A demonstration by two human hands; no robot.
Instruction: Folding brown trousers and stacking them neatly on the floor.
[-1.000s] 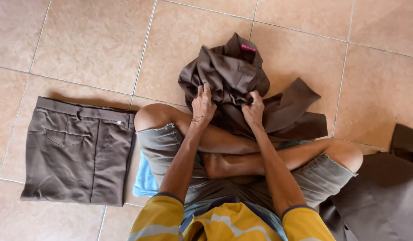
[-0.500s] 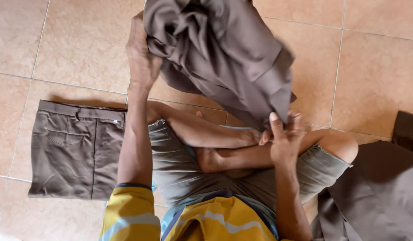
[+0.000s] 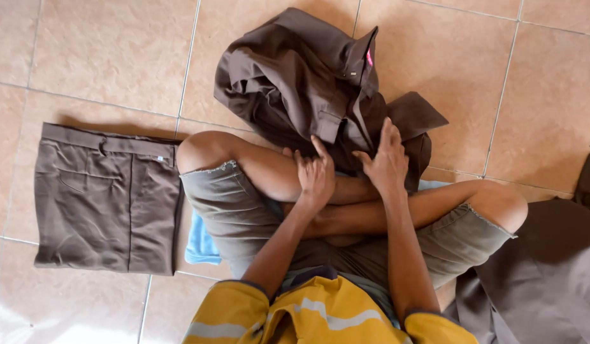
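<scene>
L hand [image 3: 316, 175], R hand [image 3: 387, 159] side by side, fingers spread

Brown cloth [image 3: 550, 280] cut off rightward

Bare floor [image 3: 104, 57] lies open at the upper left and upper right, and a hand could pass there freely. Straight ahead, the crumpled brown garment [image 3: 301, 83] fills the middle, with both hands, left [image 3: 315, 175] and right [image 3: 387, 162], pressed against its near edge. The crossed legs [image 3: 276, 175] block the way beneath the arms. To the left, folded trousers [image 3: 107, 197] cover the floor; to the right, more brown cloth [image 3: 550, 274] lies heaped beside the knee.
</scene>
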